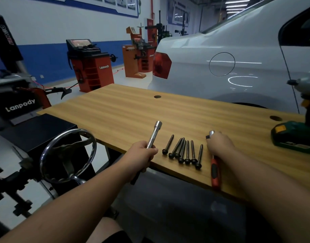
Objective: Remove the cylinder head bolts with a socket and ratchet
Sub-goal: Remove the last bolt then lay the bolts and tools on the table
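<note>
While left hand (143,153) grips socket extension (154,134), bolts (184,151) just right, ratchet (214,165) under right hand (220,144)

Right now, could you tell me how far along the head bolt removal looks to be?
Largely done, it seems: seven dark bolts lie in a row on the wooden table. In hand: the left hand grips a long chrome socket extension, and the right hand rests on the head of the red-handled ratchet lying on the table. No cylinder head is in view, so I cannot tell whether bolts remain.
</note>
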The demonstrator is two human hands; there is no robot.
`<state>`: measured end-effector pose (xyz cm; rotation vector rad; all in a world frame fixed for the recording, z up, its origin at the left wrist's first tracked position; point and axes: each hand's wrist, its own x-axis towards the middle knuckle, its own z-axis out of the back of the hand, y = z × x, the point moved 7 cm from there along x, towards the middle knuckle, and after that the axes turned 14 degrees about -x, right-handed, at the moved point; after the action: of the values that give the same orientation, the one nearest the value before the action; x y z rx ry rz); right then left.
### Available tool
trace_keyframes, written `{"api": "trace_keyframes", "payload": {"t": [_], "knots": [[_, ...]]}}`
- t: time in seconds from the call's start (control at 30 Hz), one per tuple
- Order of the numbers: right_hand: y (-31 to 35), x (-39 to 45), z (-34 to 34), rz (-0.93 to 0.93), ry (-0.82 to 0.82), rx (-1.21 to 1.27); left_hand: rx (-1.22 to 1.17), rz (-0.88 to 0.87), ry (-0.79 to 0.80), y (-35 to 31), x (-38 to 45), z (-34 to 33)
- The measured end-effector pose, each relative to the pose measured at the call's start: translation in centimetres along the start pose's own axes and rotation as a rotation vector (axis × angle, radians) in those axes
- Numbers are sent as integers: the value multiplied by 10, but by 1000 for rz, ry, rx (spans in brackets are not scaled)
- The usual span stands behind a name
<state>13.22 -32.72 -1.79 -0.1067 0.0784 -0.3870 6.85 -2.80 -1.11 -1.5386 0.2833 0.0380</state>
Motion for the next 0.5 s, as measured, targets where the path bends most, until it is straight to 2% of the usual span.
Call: {"api": "trace_keyframes", "payload": {"t": [0.17, 0.23, 0.3, 0.33, 0.4, 0.5], "knots": [[0, 5, 4, 58, 23, -143, -45, 29, 15, 2, 2, 0], [-5, 2, 24, 27, -96, -143, -72, 28, 20, 3, 1, -2], [0, -11, 54, 25, -291, 109, -107, 25, 28, 2, 0, -4], [11, -22, 68, 64, -327, 298, -124, 21, 32, 1, 0, -6], [45, -47, 83, 119, -202, 751, -153, 15, 38, -2, -2, -9], [114, -88, 67, 134, 291, 1233, -177, -23, 75, -9, -7, -12]]}}
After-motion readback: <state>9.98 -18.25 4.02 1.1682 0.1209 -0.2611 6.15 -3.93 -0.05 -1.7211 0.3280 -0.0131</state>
